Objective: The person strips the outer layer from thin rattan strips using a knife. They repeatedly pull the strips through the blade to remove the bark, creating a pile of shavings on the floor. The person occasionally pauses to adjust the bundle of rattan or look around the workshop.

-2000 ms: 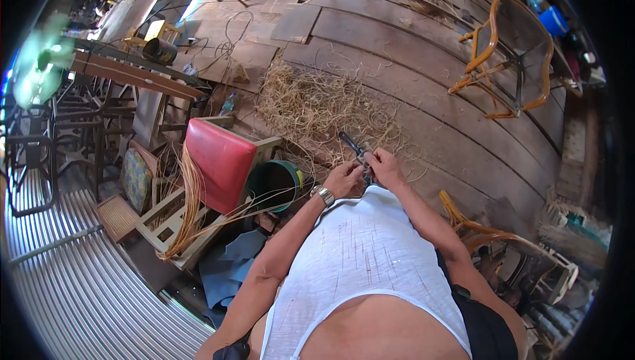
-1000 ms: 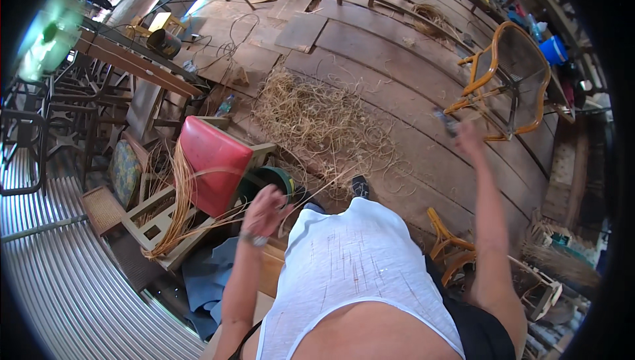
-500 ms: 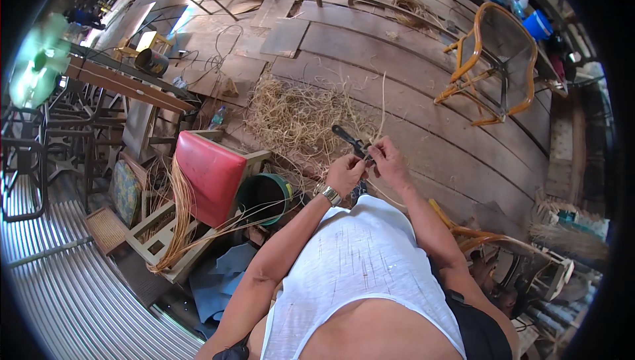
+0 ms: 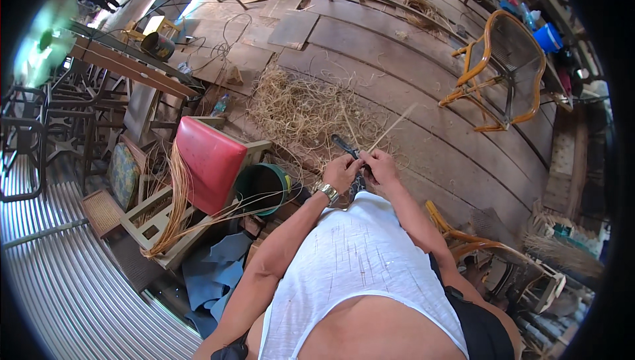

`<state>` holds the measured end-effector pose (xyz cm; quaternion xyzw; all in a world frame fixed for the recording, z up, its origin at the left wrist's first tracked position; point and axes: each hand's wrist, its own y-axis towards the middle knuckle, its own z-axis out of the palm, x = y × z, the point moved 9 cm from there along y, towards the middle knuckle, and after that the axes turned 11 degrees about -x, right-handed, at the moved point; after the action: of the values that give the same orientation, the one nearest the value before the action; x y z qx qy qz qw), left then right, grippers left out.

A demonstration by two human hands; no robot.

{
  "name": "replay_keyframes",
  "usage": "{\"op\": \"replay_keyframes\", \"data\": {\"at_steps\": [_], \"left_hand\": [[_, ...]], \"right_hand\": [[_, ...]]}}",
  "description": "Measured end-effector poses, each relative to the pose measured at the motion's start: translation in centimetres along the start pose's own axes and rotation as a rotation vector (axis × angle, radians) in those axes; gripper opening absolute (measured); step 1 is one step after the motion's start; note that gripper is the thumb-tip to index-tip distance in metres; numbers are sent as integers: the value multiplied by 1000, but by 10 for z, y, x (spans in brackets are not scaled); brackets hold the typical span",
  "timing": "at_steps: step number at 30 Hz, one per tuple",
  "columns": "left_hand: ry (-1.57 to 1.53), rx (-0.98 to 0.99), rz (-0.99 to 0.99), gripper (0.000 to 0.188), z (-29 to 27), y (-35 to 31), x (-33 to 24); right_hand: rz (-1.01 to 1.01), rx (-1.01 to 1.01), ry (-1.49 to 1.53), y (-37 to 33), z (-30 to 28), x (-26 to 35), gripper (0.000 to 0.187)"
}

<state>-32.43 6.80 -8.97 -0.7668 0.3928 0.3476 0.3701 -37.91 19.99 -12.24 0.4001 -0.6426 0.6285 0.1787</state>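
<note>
My left hand (image 4: pixel 340 173), with a metal watch (image 4: pixel 327 192) on its wrist, is closed in front of my waist. From its fingertips a slim dark tool (image 4: pixel 342 145) juts forward; it looks like a knife handle, and its other end is hidden by the fingers. My right hand (image 4: pixel 381 167) meets the left, fingers pinched on a pale rattan strip (image 4: pixel 395 124). Another thin light strip (image 4: pixel 348 122) rises near the tool's tip. Beyond both hands lies a heap of rattan shavings (image 4: pixel 301 109) on the wooden floor.
A red-cushioned chair (image 4: pixel 210 165) lies tipped at left, draped with long rattan strands (image 4: pixel 177 208). Beside it stands a dark green bucket (image 4: pixel 262 187). An orange-framed chair (image 4: pixel 493 76) is at far right; curved chair parts (image 4: pixel 469 241) lie close on my right.
Both hands have moved slightly down and closer together. The upright strip by my right hand now slants to the right, and a second strip shows by the tool.
</note>
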Motion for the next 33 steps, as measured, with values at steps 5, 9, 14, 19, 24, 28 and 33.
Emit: {"op": "replay_keyframes", "data": {"at_steps": [5,9,14,19,24,28,33], "left_hand": [[-18,87,106,31,-46,-52,-11],[31,142,-72,28,-120,-121,49],[-211,-118,-462,19,-248,-171,156],[711,-385,330,10,-271,-116,85],[253,-51,280,10,-209,-36,41],[526,147,585,15,-156,-8,-7],[681,318,548,23,-124,29,-68]], "right_hand": [[47,-217,55,54,-83,3,27],[88,-576,118,91,-233,12,29],[-90,-572,5,95,-354,59,34],[-273,-453,-548,89,-273,85,28],[-410,-19,-403,81,-137,76,21],[-326,438,-502,17,-36,96,21],[-364,746,-684,-50,34,101,23]]}}
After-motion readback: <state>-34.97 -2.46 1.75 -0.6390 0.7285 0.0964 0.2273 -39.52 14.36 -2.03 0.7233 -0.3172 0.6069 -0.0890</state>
